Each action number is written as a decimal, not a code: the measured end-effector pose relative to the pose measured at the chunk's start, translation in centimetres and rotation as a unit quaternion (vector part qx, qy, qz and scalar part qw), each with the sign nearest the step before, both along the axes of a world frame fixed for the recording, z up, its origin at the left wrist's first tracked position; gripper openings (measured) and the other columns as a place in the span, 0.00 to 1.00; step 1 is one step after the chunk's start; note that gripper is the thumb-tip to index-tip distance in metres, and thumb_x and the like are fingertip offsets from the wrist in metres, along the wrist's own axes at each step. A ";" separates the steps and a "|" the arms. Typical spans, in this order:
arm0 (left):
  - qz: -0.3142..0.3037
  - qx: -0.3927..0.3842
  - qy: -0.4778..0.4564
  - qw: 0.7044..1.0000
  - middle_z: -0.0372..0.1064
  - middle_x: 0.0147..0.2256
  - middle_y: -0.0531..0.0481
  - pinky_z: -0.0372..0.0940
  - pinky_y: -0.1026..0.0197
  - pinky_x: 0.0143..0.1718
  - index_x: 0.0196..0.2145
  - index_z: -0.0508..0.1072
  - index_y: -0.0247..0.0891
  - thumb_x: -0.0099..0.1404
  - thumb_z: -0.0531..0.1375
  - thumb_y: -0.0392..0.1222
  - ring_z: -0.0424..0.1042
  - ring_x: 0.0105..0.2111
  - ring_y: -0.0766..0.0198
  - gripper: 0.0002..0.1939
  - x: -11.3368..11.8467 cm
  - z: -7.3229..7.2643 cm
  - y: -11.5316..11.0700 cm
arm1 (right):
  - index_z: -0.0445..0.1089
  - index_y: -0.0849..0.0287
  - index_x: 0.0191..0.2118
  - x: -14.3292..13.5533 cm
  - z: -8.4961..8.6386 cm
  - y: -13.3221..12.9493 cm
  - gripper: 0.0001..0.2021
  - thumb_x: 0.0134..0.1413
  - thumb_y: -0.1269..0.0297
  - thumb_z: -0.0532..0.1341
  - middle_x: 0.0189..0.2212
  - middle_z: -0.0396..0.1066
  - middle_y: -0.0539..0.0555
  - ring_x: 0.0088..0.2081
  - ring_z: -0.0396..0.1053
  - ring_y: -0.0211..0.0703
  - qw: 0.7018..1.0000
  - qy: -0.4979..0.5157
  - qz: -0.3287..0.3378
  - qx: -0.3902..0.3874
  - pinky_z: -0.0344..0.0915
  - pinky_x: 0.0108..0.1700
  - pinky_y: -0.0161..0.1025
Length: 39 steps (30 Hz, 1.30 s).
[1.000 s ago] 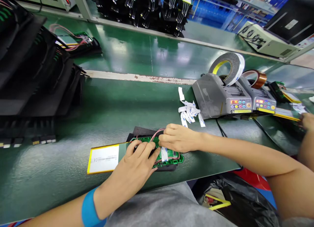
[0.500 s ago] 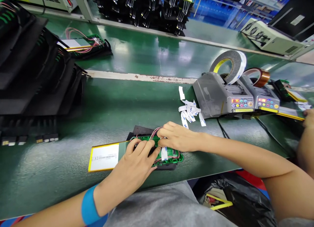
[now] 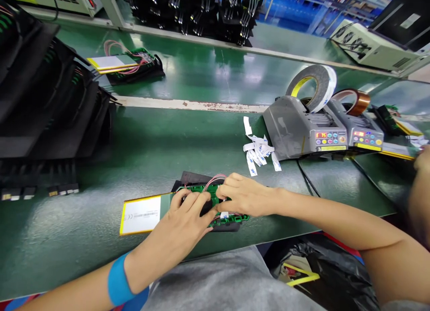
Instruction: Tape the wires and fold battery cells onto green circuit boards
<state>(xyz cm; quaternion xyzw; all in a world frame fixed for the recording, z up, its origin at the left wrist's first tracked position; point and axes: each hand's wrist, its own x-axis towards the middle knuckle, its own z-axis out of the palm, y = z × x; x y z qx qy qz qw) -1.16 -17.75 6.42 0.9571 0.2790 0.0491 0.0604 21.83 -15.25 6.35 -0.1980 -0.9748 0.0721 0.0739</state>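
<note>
Green board, lower centre, wants half-curled left hand bracing, bent right hand working gently; what either grips is unclear.

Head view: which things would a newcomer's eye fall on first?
Probably the bright blue band at the wrist of the left hand, bottom left. Next, the yellow-edged white pack, left of the green board. Then the big tape roll on a grey dispenser, right of centre.
</note>
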 end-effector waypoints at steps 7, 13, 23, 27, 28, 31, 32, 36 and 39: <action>-0.029 -0.001 -0.007 1.000 0.61 0.45 0.44 0.55 0.47 0.49 0.50 0.68 0.48 0.63 0.56 0.29 0.60 0.44 0.55 0.20 -0.3 -0.3 -0.1 | 0.72 0.59 0.38 1.1 1.0 -0.1 0.13 0.67 0.69 0.50 0.36 0.64 0.55 0.36 0.52 0.44 0.999 -0.033 -0.018 -0.017 0.47 0.37 0.41; -0.027 -0.015 -0.002 1.000 0.61 0.45 0.45 0.53 0.44 0.52 0.50 0.68 0.49 0.61 0.55 0.27 0.60 0.46 0.56 0.23 -0.1 -0.1 -0.1 | 0.73 0.55 0.35 0.7 1.0 -0.1 0.12 0.66 0.65 0.54 0.37 0.63 0.53 0.36 0.51 0.44 0.998 -0.020 0.014 -0.055 0.46 0.36 0.42; -0.012 -0.013 -0.023 1.000 0.60 0.47 0.44 0.55 0.45 0.50 0.48 0.71 0.49 0.63 0.56 0.31 0.61 0.45 0.54 0.18 -0.1 -0.3 -0.2 | 0.70 0.60 0.34 0.9 1.7 0.6 0.11 0.65 0.71 0.52 0.33 0.61 0.55 0.34 0.52 0.43 0.985 0.044 -0.165 -0.017 0.51 0.35 0.41; -0.002 -0.022 -0.043 0.999 0.60 0.46 0.45 0.55 0.46 0.50 0.47 0.72 0.48 0.65 0.57 0.35 0.61 0.44 0.55 0.14 0.1 -0.5 -0.2 | 0.67 0.61 0.36 0.0 1.2 0.2 0.07 0.65 0.70 0.52 0.33 0.61 0.53 0.36 0.58 0.40 0.942 0.183 -0.257 -0.115 0.58 0.37 0.38; -0.001 -0.025 -0.046 0.999 0.61 0.46 0.45 0.55 0.46 0.50 0.47 0.72 0.48 0.65 0.57 0.35 0.61 0.44 0.55 0.14 0.1 -0.6 -0.2 | 0.66 0.61 0.36 -0.1 1.1 0.1 0.06 0.64 0.71 0.53 0.33 0.61 0.52 0.35 0.60 0.39 0.928 0.216 -0.266 -0.148 0.59 0.37 0.37; 0.003 -0.036 -0.050 0.998 0.61 0.46 0.45 0.55 0.46 0.50 0.47 0.73 0.48 0.65 0.57 0.36 0.61 0.43 0.56 0.14 0.2 -0.5 -0.2 | 0.65 0.59 0.36 -0.4 1.0 -0.1 0.04 0.62 0.72 0.55 0.35 0.62 0.51 0.32 0.61 0.35 0.888 0.291 -0.278 -0.224 0.61 0.35 0.35; 0.005 -0.039 -0.051 0.998 0.61 0.46 0.45 0.55 0.46 0.50 0.47 0.73 0.48 0.65 0.57 0.37 0.61 0.43 0.56 0.13 0.3 -0.4 -0.1 | 0.66 0.59 0.35 -0.4 1.0 -0.1 0.04 0.62 0.71 0.56 0.35 0.63 0.51 0.32 0.61 0.34 0.874 0.312 -0.283 -0.241 0.61 0.35 0.35; 0.005 -0.057 -0.041 0.998 0.61 0.45 0.45 0.56 0.46 0.49 0.47 0.73 0.48 0.66 0.56 0.36 0.61 0.43 0.55 0.14 0.3 0.4 0.0 | 0.65 0.57 0.35 -0.3 1.4 0.1 0.03 0.61 0.67 0.58 0.34 0.65 0.50 0.32 0.63 0.35 0.793 0.425 -0.297 -0.320 0.63 0.33 0.36; -0.012 -0.097 -0.039 0.994 0.61 0.44 0.45 0.57 0.46 0.47 0.46 0.72 0.47 0.66 0.56 0.39 0.60 0.43 0.54 0.11 0.2 1.2 0.2 | 0.64 0.56 0.35 1.3 2.0 0.6 0.05 0.59 0.61 0.60 0.31 0.66 0.49 0.28 0.64 0.34 0.742 0.483 -0.329 -0.330 0.65 0.29 0.35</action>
